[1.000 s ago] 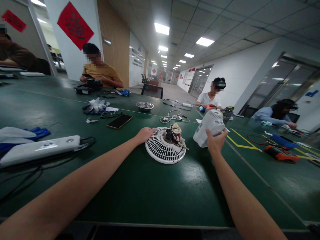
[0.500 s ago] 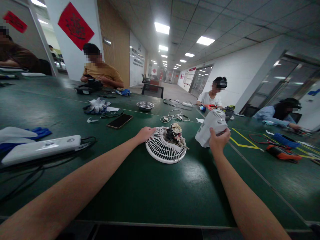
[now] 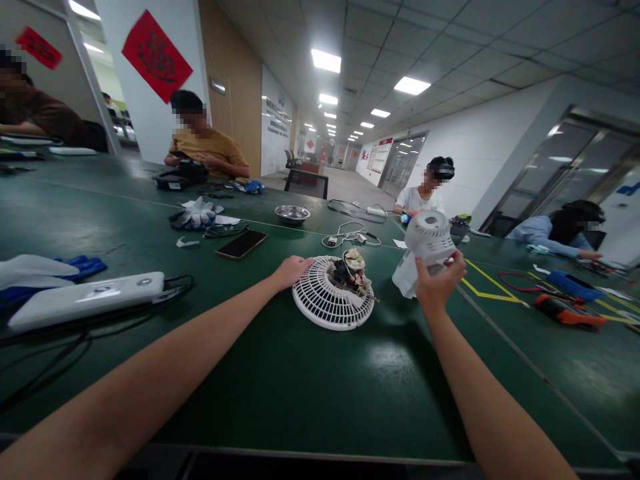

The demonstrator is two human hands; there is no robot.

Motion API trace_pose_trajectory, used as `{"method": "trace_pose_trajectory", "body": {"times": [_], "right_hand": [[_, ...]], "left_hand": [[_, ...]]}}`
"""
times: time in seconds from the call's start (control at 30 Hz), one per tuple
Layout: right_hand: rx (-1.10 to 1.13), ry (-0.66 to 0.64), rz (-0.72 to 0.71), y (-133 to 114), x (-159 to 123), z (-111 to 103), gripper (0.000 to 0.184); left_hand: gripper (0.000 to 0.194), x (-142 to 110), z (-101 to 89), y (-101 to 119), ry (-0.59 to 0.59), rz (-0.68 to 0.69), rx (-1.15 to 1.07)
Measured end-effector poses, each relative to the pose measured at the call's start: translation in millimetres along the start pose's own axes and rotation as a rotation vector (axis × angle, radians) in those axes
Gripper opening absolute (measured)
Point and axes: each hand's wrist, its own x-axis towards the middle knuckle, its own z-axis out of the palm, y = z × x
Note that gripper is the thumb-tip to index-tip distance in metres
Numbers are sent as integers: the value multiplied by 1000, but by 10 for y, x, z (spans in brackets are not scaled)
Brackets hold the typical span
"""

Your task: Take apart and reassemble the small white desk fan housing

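The white round fan grille [image 3: 320, 303] lies on the green table, with an exposed motor [image 3: 350, 272] and wires on top of it. At its left rim, my left hand [image 3: 294, 271] grips the edge with closed fingers, partly hidden behind it. To the right, my right hand [image 3: 440, 280] is closed round a white plastic fan housing [image 3: 429, 233] with vent slots and a rounded end facing up. Below it shows an angular white part [image 3: 406, 275]; whether the two are joined I cannot tell.
A phone [image 3: 242, 244], a metal bowl [image 3: 292, 213] and a white cable [image 3: 350, 235] lie beyond the grille. Left are a white device [image 3: 90, 300] and gloves [image 3: 197, 215]. An orange multimeter [image 3: 569, 312] lies right. Several people sit around the table.
My right hand has tilted the housing, so its rounded vented end now faces me more. My left hand stays on the grille's rim. The view has shifted slightly.
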Motion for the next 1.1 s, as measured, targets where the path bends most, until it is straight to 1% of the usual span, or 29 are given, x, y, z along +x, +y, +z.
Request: {"method": "trace_pose_trajectory", "body": {"times": [0.07, 0.13, 0.2, 0.27, 0.37, 0.57, 0.63, 0.7, 0.77, 0.9, 0.97, 1.1], "right_hand": [[55, -64, -40, -126, -64, 7, 79], [74, -161, -71, -251, -161, 34, 76], [64, -264, -106, -347, -270, 78, 74], [38, -348, -111, -392, -365, 132, 71], [-39, -455, -81, -368, -451, 209, 69], [-291, -753, 74, -215, -500, 277, 78], [-338, -824, 77, -192, -513, 278, 73], [-336, -864, 66, -192, -517, 274, 62], [-312, -867, 49, -218, -504, 263, 53], [-220, -817, 0, -344, -452, 215, 46], [-133, -820, -24, -432, -445, 184, 42], [18, -906, -75, -592, -509, 150, 31]], "left_hand": [[63, 0, 3, -8, -7, 5, -9], [63, -1, 4, -14, -8, 12, -11], [62, -1, 2, -17, -6, 17, -1], [61, -1, 0, -18, -12, 18, 5], [60, 2, 0, -15, -17, 28, 12], [58, 14, 12, -11, 6, 36, 33], [59, 15, 12, -14, 6, 31, 17], [59, 13, 10, -14, 3, 24, 7], [59, 5, 5, -10, -8, 15, -1], [60, -22, -2, 14, -25, -6, -26], [59, -34, -3, 27, -26, -11, -30], [60, -36, -6, 36, -34, -16, -53]]}}
